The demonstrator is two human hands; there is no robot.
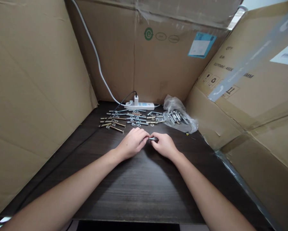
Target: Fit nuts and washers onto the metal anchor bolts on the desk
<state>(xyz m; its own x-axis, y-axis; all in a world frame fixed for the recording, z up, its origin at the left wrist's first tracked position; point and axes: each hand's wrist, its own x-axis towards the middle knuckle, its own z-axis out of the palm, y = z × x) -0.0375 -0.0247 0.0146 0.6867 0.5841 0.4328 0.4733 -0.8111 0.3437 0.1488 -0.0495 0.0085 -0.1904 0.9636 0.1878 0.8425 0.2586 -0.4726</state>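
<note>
A short silver bolt lies crosswise between my two hands, just above the dark table. Around its right part, the fingers and thumb of my right hand are closed. My left hand pinches at its left end, where a small piece may sit on the tip; it is too small to make out. Beyond my hands, long bolts lie in loose rows, some silver and some brass-coloured. Nuts and washers are scattered among them. A clear plastic bag holding several silver bolts lies to the right.
Behind the hardware a white power strip carries a plugged-in charger. Its white cable climbs the back carton; a black cable crosses the table's left side. Cardboard walls enclose the table on the left, back and right.
</note>
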